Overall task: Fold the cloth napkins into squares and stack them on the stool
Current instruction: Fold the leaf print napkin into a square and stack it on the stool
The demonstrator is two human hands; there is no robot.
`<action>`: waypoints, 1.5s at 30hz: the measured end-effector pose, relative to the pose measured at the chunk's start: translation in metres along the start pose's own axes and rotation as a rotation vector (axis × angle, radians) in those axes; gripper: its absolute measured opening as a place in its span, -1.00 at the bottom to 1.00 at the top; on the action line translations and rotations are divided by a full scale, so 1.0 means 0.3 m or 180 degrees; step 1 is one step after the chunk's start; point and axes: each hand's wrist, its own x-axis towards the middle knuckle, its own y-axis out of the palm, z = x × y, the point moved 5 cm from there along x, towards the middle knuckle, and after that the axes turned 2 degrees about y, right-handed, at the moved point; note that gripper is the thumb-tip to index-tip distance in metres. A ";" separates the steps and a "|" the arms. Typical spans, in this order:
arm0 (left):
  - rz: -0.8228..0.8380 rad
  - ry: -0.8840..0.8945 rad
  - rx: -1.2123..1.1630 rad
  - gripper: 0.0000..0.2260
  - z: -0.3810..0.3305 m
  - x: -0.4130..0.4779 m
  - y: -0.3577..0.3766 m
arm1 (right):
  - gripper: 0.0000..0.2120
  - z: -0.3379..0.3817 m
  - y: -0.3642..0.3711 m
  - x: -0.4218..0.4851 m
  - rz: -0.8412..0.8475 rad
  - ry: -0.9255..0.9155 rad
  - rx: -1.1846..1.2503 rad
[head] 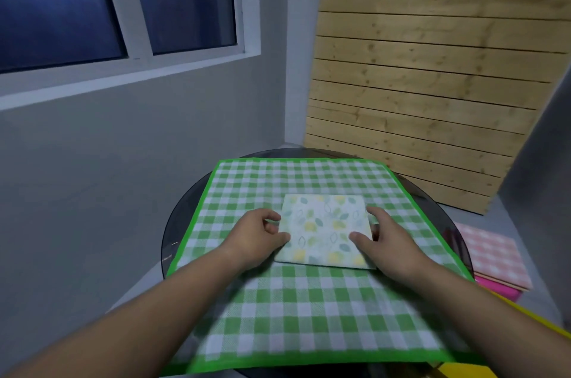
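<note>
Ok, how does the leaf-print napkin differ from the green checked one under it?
The leaf-print napkin is folded into a small square; the green checked napkin lies spread open, covering most of the round table. The leaf-print one is pale with yellow and teal leaves; the checked one is green-and-white gingham with a solid green border. Both hands, left hand and right hand, touch the leaf-print one's edges. Both napkins lie flat.

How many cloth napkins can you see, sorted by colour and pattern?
Green-and-white checked napkin, spread flat on the round dark table: 1
Pale leaf-print napkin, folded square, between both hands: 1
Pink-and-white checked napkin, folded, lying lower right beyond the table: 1
Total: 3
</note>
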 end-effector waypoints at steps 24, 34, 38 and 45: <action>0.0087 0.0681 0.2062 -0.59 -0.057 -0.014 0.092 | -0.61 -0.010 0.040 -0.014 -0.0208 -0.0539 -0.2096; 0.0945 0.1043 0.2784 -0.33 -0.029 0.054 0.223 | -0.58 -0.033 0.046 -0.017 -0.0147 -0.0801 -0.2402; 0.1003 0.0932 0.2811 -0.30 -0.023 0.062 0.218 | -0.56 -0.038 0.045 -0.015 -0.0140 -0.0799 -0.2488; 0.1003 0.0988 0.3070 -0.30 0.006 0.058 0.231 | -0.55 -0.012 0.041 -0.010 0.0021 -0.0625 -0.2446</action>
